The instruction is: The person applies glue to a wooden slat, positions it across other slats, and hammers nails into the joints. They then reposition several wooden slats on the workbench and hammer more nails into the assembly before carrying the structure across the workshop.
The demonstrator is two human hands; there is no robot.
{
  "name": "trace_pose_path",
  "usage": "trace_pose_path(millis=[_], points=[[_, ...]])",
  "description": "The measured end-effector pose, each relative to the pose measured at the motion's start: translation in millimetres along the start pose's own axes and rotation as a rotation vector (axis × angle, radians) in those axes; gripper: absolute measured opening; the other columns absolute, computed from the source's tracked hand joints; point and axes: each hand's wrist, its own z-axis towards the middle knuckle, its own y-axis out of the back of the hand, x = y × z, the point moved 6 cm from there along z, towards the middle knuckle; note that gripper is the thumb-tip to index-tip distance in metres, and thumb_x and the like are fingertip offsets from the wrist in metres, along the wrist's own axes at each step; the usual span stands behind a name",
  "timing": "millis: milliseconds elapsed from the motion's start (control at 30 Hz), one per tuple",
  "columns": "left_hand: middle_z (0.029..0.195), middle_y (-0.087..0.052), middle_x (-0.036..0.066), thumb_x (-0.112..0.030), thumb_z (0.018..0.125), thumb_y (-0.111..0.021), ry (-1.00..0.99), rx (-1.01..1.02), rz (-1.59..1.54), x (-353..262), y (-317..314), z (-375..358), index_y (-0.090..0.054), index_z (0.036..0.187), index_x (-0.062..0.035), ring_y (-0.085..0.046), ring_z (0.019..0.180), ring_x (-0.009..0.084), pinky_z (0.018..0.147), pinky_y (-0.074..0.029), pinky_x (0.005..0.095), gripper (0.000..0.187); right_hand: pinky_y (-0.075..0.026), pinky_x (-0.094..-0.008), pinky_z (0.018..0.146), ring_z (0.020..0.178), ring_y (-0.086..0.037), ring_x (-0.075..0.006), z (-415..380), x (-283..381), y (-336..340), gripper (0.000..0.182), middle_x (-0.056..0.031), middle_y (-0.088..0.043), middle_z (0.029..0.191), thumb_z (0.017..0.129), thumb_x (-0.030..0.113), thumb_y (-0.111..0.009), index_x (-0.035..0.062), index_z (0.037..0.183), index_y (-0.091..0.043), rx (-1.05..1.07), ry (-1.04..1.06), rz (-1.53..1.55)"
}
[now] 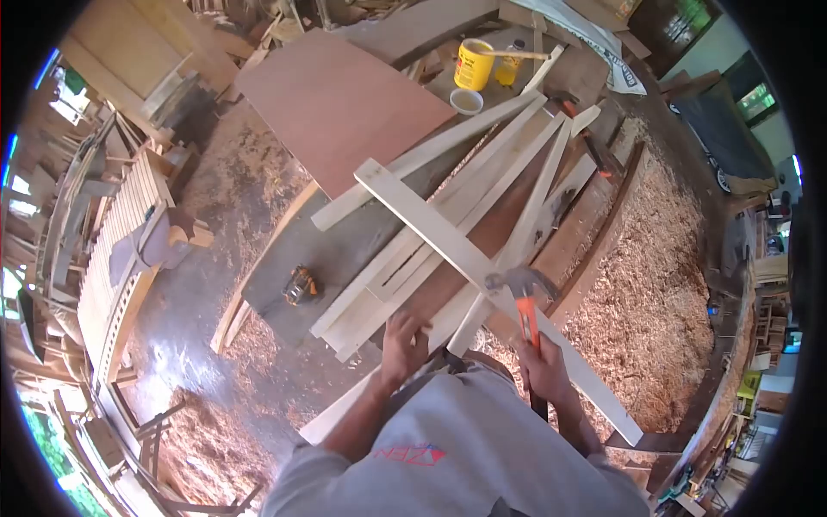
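Note:
My right hand [544, 366] is closed round the orange and black handle of a claw hammer [528, 314], whose metal head lies over a long pale board [431, 226]. That board crosses several other pale wooden strips [379, 289] at an angle. My left hand [404, 346] is near the lower ends of the strips, its fingers bent; whether it holds anything is hidden. An orange and black tape measure [300, 285] rests on the dark surface to the left of the strips.
A reddish-brown panel [345, 103] covers the upper part of the bench. Behind it stand a yellow tub [473, 65], a yellow bottle [509, 65] and a small bowl [466, 102]. Wood shavings [642, 319] are heaped at the right. A slatted wooden piece [116, 250] stands left.

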Motion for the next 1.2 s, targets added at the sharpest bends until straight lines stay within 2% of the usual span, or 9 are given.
trace_pose_path(millis=[100, 133, 167, 533, 633, 833, 967, 1033, 1200], points=[[0.080, -0.061, 0.012, 0.008, 0.071, -0.057, 0.055, -0.012, -0.001, 17, 16, -29, -0.065, 0.084, -0.0057, -0.058, 0.075, 0.0323, 0.073, -0.046, 0.0415, 0.021, -0.039, -0.0273, 0.044, 0.049, -0.051, -0.0085, 53, 70, -23, 0.021, -0.0015, -0.058, 0.075, 0.093, 0.012, -0.060, -0.0001, 0.110, -0.054, 0.005, 0.615, -0.008], [0.080, -0.061, 0.012, 0.008, 0.071, -0.057, 0.032, -0.009, 0.002, 21, 28, -22, -0.065, 0.084, -0.0057, -0.058, 0.075, 0.0323, 0.073, -0.046, 0.0415, 0.021, -0.041, -0.0278, 0.043, 0.051, -0.053, -0.0096, 88, 116, -41, 0.040, -0.0023, -0.057, 0.075, 0.092, 0.011, -0.060, -0.0005, 0.128, -0.048, 0.240, 0.248, 0.066], [0.082, -0.062, 0.012, 0.009, 0.071, -0.057, 0.041, -0.067, 0.013, 20, 41, -18, -0.065, 0.085, -0.0054, -0.059, 0.076, 0.0329, 0.072, -0.046, 0.0415, 0.022, -0.041, -0.0269, 0.042, 0.049, -0.053, -0.0097, 117, 140, -51, 0.050, -0.0016, -0.055, 0.069, 0.089, 0.013, -0.064, 0.0028, 0.135, -0.045, 0.217, 0.337, 0.163], [0.077, -0.064, 0.014, 0.008, 0.078, -0.055, 0.400, -0.484, 0.299, 48, 140, -153, -0.064, 0.080, -0.0011, -0.063, 0.074, 0.0307, 0.067, -0.050, 0.0392, 0.013, -0.052, -0.0453, 0.081, 0.098, -0.066, -0.0346, 429, 238, -139, 0.033, -0.0205, -0.065, 0.105, 0.081, 0.004, -0.056, 0.0037, 0.113, -0.062, -0.075, 0.840, -0.734], [0.077, -0.064, 0.014, 0.008, 0.078, -0.055, 0.516, -0.497, 0.289, 57, 139, -178, -0.064, 0.079, -0.0009, -0.063, 0.073, 0.0302, 0.066, -0.050, 0.0391, 0.013, -0.050, -0.0490, 0.088, 0.107, -0.062, -0.0377, 415, 218, -137, 0.025, -0.0209, -0.063, 0.115, 0.084, 0.004, -0.054, 0.0039, 0.107, -0.064, -0.020, 0.622, -1.064], [0.080, -0.065, 0.014, 0.007, 0.079, -0.056, 0.259, -0.268, 0.167, 27, 110, -65, -0.065, 0.082, -0.0011, -0.064, 0.075, 0.0334, 0.067, -0.050, 0.0408, 0.013, -0.033, -0.0463, 0.111, 0.131, -0.045, -0.0393, 281, 184, -70, 0.042, -0.0223, -0.049, 0.139, 0.090, 0.013, -0.056, 0.0056, 0.131, -0.054, -0.334, 1.016, -0.721], [0.099, -0.065, 0.016, 0.005, 0.080, -0.057, -0.051, 0.029, 0.077, 6, 71, 17, -0.066, 0.095, -0.0031, -0.062, 0.092, 0.0356, 0.081, -0.049, 0.0433, 0.019, -0.037, -0.0454, 0.109, 0.126, -0.049, -0.0393, 170, 83, 37, 0.047, -0.0230, -0.052, 0.134, 0.090, 0.025, -0.063, 0.0032, 0.131, -0.054, -0.363, 0.756, -0.687], [0.121, -0.057, 0.020, -0.004, 0.084, -0.062, -0.233, 0.152, 0.269, -8, 47, 45, -0.062, 0.109, -0.0052, -0.053, 0.113, 0.0398, 0.097, -0.041, 0.0519, 0.025, -0.039, -0.0411, 0.108, 0.128, -0.049, -0.0383, 121, -17, 97, 0.066, -0.0249, -0.052, 0.137, 0.089, 0.043, -0.067, 0.0000, 0.135, -0.050, -0.218, 0.299, -0.649], [0.141, -0.039, 0.021, -0.040, 0.080, -0.074, -0.095, 0.255, 0.662, 15, 20, 80, -0.038, 0.144, -0.0059, -0.039, 0.125, 0.0452, 0.102, -0.032, 0.0597, 0.081, -0.044, -0.0465, 0.103, 0.118, -0.058, -0.0382, -26, -109, 119, 0.084, -0.0206, -0.060, 0.128, 0.072, 0.050, -0.081, 0.0012, 0.133, -0.050, -0.014, -0.242, -0.645]])
